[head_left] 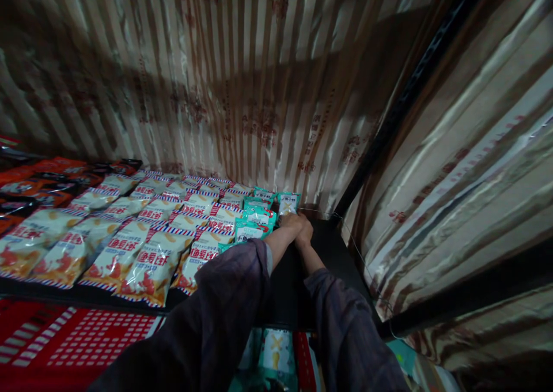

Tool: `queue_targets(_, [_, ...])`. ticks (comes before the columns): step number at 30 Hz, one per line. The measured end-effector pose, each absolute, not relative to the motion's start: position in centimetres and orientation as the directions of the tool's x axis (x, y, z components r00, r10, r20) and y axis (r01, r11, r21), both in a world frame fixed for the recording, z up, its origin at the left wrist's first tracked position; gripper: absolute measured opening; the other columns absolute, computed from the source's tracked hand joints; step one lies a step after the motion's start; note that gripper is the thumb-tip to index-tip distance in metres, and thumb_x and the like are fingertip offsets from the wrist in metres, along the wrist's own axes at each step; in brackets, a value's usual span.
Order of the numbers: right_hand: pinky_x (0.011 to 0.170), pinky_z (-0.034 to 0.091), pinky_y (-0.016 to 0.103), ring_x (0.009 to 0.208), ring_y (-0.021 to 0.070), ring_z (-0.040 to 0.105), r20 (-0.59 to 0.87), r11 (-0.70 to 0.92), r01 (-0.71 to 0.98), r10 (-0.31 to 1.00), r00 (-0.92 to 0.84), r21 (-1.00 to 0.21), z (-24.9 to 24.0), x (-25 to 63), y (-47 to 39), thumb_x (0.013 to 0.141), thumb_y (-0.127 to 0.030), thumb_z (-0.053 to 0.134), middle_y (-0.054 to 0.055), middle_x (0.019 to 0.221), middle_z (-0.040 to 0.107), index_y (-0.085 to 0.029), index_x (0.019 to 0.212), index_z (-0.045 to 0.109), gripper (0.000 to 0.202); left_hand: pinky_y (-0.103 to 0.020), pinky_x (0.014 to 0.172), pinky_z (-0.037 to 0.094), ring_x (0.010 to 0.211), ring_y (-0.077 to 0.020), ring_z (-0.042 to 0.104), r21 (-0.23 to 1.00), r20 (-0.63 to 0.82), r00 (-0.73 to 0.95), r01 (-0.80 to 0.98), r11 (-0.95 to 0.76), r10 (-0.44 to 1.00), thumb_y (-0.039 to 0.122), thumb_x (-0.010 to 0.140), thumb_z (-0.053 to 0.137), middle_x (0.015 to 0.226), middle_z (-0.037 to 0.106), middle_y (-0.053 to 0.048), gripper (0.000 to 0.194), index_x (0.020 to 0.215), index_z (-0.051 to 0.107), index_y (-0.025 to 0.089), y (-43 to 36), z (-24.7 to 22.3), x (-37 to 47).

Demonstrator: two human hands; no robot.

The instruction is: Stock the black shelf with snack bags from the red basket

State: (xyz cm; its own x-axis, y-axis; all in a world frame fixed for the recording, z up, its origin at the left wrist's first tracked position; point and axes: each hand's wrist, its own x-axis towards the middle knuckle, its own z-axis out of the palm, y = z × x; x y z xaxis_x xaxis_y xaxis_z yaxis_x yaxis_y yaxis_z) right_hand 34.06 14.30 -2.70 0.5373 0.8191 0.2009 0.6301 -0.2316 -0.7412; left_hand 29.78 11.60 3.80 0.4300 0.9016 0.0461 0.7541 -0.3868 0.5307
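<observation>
At the far end of the black shelf (322, 265), a small teal and white snack bag (288, 200) stands near the curtain. My left hand (290, 225) and my right hand (305, 230) are pressed close together at its lower end, with their fingers curled in; the fingertips are hidden. Just left of my hands, several teal snack bags (258, 214) lie in a row running toward me. Beyond that row, many white snack bags with red lettering (149, 262) lie in overlapping rows.
Orange and black bags (47, 181) lie at the far left. A red plastic basket (90, 337) sits below the shelf's front edge, with more teal packs (276, 351) beside it. Striped curtain (259, 92) hangs behind; a dark metal post (371, 150) rises at the right corner.
</observation>
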Motion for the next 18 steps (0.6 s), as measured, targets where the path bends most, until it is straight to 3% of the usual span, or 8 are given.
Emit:
queue_targets(6, [0.084,0.051,0.029,0.101,0.0244,0.069,0.2,-0.208,0.627,0.833,0.516,-0.751,-2.8,34.6,14.8,0.085,-0.021,0.058,0.014,0.112,0.072,-0.021,0.123,0.064,0.039,-0.052,0.103,0.041,0.121,-0.0289,0.054,0.516,0.012,0.342,0.803,-0.299,0.94,0.025,0.092,0.051,0.127,0.06,-0.016,0.037,0.126,0.056,0.012,10.7,5.6,28.8])
queue_targets(12, [0.088,0.051,0.031,0.106,0.0241,0.066,0.211,-0.171,0.621,0.844,0.492,-0.765,-3.2,34.7,14.7,0.083,-0.022,0.057,0.012,0.113,0.071,-0.022,0.124,0.062,0.042,-0.05,0.099,0.045,0.123,-0.0372,0.053,0.582,0.011,0.287,0.777,-0.24,0.958,0.006,0.088,0.038,0.121,0.064,-0.022,0.043,0.124,0.061,0.007,9.9,6.1,28.4])
queue_targets(15, [0.09,0.051,0.032,0.107,0.0231,0.066,0.212,-0.152,0.614,0.851,0.479,-0.774,-3.3,34.7,14.4,0.083,-0.024,0.058,0.011,0.117,0.07,-0.023,0.131,0.056,0.048,-0.049,0.099,0.045,0.122,-0.0349,0.053,0.633,0.03,0.275,0.738,-0.231,0.961,0.008,0.09,0.041,0.119,0.065,-0.02,0.038,0.122,0.061,0.01,10.0,5.8,28.2])
queue_targets(18, [0.091,0.051,0.032,0.108,0.0226,0.066,0.213,-0.132,0.607,0.86,0.463,-0.783,-3.0,34.8,14.4,0.083,-0.024,0.058,0.009,0.121,0.069,-0.023,0.133,0.054,0.05,-0.049,0.097,0.047,0.116,-0.028,0.057,0.695,0.085,0.295,0.667,-0.269,0.952,0.024,0.093,0.053,0.124,0.06,-0.014,0.032,0.123,0.058,0.014,10.3,5.3,28.3])
